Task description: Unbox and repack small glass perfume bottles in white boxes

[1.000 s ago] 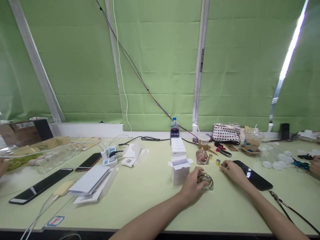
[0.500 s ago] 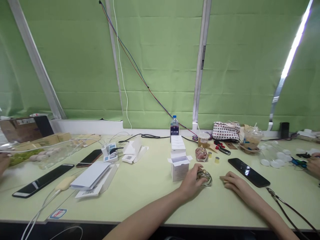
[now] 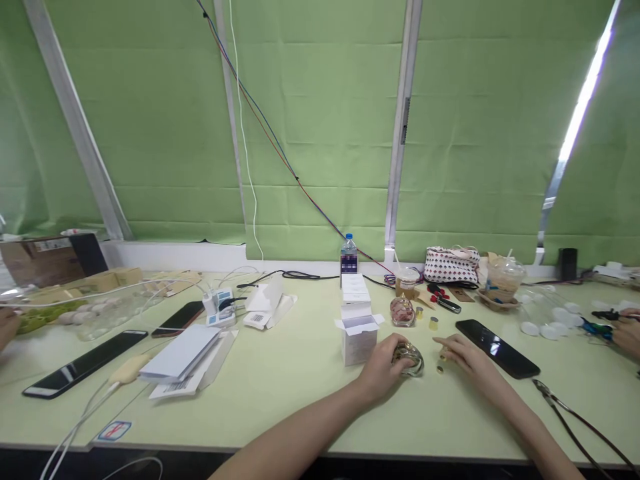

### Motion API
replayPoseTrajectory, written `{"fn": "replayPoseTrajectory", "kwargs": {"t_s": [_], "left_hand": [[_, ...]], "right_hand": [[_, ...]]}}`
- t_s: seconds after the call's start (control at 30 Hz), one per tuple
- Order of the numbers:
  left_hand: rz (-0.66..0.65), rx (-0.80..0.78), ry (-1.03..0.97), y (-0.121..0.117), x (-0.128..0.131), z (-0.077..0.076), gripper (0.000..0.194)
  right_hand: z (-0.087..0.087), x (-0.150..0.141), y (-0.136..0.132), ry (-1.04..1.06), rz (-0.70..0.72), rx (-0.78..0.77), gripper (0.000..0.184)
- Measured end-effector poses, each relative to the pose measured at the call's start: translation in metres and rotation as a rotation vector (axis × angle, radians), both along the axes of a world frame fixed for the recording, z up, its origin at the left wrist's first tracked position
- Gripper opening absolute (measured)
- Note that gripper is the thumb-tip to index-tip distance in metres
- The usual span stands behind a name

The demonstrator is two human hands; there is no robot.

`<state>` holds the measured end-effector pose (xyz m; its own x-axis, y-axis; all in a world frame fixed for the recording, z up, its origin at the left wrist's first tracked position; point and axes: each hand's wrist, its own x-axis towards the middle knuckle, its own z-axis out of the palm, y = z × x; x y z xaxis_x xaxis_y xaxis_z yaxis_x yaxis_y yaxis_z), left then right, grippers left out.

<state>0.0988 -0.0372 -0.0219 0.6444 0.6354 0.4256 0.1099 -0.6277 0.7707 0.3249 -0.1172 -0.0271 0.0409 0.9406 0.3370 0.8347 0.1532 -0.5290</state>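
My left hand [image 3: 384, 367] is wrapped round the side of a small rounded glass bottle [image 3: 411, 360] with a gold neck, resting on the table. Just to the right, my right hand [image 3: 467, 357] hovers low over the tabletop, its index finger stretched out to the left. A tiny gold collar [image 3: 440, 369] lies under these fingers, and a second gold bit [image 3: 443, 359] shows against them. Behind the hands sits a similar bottle with a pinkish tint [image 3: 403, 312]. Two small gold caps, one nearer [image 3: 433, 323] and one farther [image 3: 419, 312], stand beside it.
An open white box [image 3: 360, 339] stands left of my left hand. A black phone [image 3: 497, 348] and pliers [image 3: 547, 393] lie on the right. Farther back are a water bottle [image 3: 349, 257] and a drink cup [image 3: 407, 283]. Another person's hand [image 3: 627, 330] works at the right edge.
My right hand has shifted slightly left and its fingers have straightened. Small gold pieces now show beneath them. The left hand keeps its hold on the bottle.
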Motion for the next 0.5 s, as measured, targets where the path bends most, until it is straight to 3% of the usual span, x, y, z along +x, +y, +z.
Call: {"fn": "replayPoseTrajectory", "kwargs": {"t_s": [0.1,0.23,0.37,0.5], "left_hand": [[-0.007,-0.019,0.011,-0.001,0.000,0.002,0.022],[-0.016,-0.012,-0.012,-0.001,0.000,0.002,0.022],[-0.021,0.013,-0.019,0.001,0.001,0.000,0.027],[-0.006,-0.005,-0.026,0.001,0.001,-0.001,0.026]], "right_hand": [[-0.009,0.012,0.001,-0.029,-0.102,0.068,0.037],[-0.019,0.019,0.001,-0.068,-0.141,0.046,0.030],[-0.015,0.008,-0.003,-0.110,-0.190,0.185,0.030],[-0.010,-0.013,-0.010,-0.086,-0.082,0.099,0.025]]}}
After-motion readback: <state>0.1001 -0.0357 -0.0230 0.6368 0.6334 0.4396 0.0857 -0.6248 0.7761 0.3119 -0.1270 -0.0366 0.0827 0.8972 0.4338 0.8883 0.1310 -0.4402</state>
